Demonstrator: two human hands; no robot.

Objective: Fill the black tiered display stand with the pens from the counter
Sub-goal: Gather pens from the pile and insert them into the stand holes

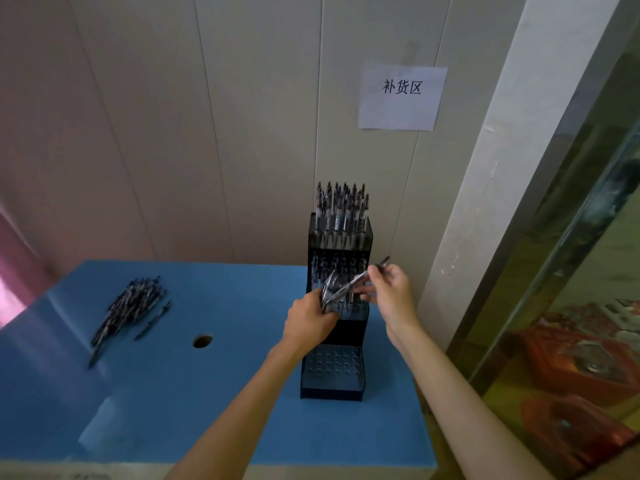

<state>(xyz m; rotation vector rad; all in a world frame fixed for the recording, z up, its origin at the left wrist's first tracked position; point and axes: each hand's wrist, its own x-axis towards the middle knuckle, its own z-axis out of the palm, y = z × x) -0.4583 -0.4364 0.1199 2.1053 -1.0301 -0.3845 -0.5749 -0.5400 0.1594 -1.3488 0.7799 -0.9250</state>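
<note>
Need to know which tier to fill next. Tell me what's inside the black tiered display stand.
Black tiered display stand: top tier holds upright pens; bottom tier shows empty holes. The hands cover part of the middle tier.

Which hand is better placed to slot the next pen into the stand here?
Right. The right hand already pinches a single pen in front of the black tiered display stand, near its middle tier. The left hand grips a bundle of pens, so it looks tied up.

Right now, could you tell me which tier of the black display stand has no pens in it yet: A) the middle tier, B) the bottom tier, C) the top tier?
B: the bottom tier of the display stand shows only bare holes, while pens stand in the tiers above it.
</note>
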